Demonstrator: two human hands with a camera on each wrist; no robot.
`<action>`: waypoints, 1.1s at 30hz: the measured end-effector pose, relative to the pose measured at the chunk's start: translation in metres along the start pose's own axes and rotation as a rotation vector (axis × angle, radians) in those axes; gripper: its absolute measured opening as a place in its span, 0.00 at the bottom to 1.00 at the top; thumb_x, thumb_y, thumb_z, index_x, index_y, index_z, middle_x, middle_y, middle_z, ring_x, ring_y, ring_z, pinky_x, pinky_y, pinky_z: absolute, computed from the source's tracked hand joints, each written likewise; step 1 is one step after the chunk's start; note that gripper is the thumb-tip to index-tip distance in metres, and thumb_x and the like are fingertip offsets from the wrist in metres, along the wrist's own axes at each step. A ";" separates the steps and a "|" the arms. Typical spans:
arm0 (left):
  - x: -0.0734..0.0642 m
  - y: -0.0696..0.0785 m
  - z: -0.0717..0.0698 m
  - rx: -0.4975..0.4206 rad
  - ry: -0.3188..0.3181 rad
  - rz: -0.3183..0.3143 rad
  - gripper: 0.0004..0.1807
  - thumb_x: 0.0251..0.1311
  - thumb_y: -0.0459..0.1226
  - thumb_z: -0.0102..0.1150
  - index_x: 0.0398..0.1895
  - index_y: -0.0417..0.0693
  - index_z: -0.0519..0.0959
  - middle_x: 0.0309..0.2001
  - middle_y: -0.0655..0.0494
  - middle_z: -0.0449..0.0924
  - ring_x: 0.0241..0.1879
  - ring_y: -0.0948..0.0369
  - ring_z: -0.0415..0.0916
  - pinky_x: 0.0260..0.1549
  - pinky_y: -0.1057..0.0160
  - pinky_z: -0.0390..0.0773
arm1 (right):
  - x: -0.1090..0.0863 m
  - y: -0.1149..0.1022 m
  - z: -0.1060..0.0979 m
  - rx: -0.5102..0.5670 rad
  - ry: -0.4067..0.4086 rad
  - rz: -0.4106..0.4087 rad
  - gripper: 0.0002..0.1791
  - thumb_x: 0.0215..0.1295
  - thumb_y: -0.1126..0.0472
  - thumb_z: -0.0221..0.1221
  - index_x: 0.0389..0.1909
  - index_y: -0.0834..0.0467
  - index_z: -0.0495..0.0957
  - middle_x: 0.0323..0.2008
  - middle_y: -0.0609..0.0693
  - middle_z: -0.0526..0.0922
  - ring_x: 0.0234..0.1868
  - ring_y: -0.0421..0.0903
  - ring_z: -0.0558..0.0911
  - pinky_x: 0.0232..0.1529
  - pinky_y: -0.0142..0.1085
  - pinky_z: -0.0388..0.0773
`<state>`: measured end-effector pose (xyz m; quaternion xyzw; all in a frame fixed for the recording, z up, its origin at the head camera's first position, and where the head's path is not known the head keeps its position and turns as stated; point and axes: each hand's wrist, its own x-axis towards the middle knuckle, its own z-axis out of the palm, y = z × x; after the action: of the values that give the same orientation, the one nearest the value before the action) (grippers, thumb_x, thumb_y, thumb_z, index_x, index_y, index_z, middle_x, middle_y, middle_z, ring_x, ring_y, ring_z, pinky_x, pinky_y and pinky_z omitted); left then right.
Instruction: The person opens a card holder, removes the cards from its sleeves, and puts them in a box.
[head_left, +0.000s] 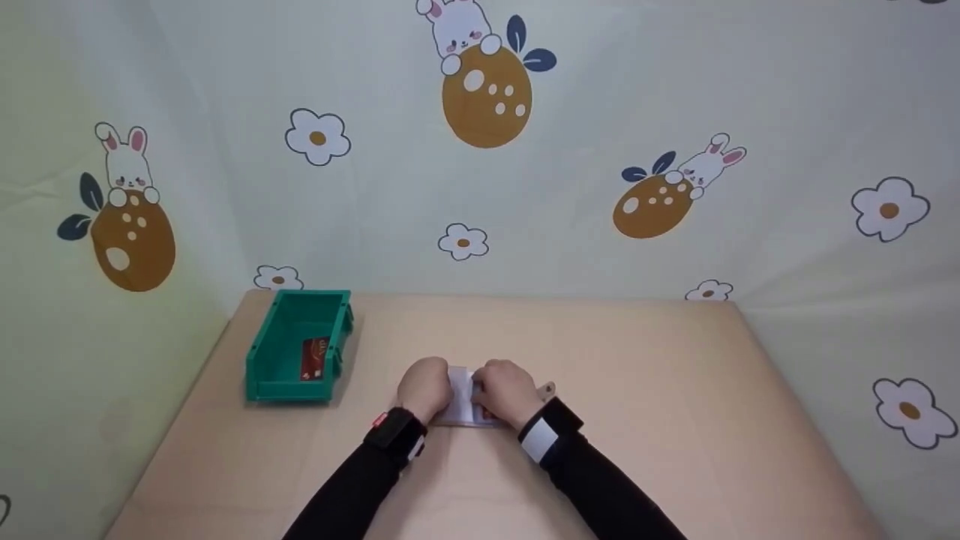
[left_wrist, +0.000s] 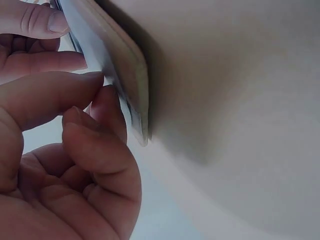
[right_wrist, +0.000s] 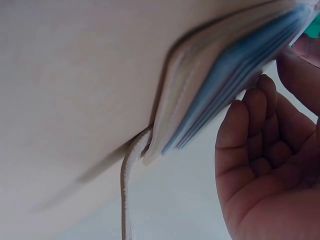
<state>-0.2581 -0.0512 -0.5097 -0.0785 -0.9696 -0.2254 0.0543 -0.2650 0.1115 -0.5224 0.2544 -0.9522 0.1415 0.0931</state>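
One open beige card holder point(head_left: 456, 411), between my left grip point(head_left: 425, 388) and right grip point(head_left: 508, 391), both pinched closed on it, one red card point(head_left: 313, 358) in one green plastic bin point(head_left: 289, 391)

The card holder point(head_left: 456, 409) lies open on the table point(head_left: 637, 375), between the left hand point(head_left: 424, 389) and the right hand point(head_left: 507, 393), which hide its outer parts. Its cover point(right_wrist: 171, 112) is tan, with rounded corners and a pale edge, and sits against the tabletop with its shadow just beside it. Stacked on the cover are several thin leaves point(right_wrist: 235, 80), bluish and layered from the side, whitish from above. Near the middle a paler strip runs along the opening, and an orange-red patch point(head_left: 488, 414) shows low on the right part. A narrow strap point(right_wrist: 125, 185), tan with a pale, rough edge, sticks out on the right, bent away from the cover; a dark dot marks its rounded tip.
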 end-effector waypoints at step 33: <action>-0.005 0.001 0.001 -0.009 0.049 0.026 0.11 0.49 0.22 0.54 0.15 0.41 0.72 0.21 0.47 0.76 0.24 0.51 0.73 0.32 0.52 0.77 | -0.020 0.060 -0.032 0.153 -0.035 0.136 0.10 0.60 0.63 0.67 0.42 0.60 0.87 0.33 0.50 0.82 0.35 0.47 0.80 0.41 0.43 0.77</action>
<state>-0.2535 -0.0501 -0.5107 -0.0856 -0.9658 -0.2310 0.0807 -0.2758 0.1807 -0.5106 0.1979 -0.9550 0.2156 0.0471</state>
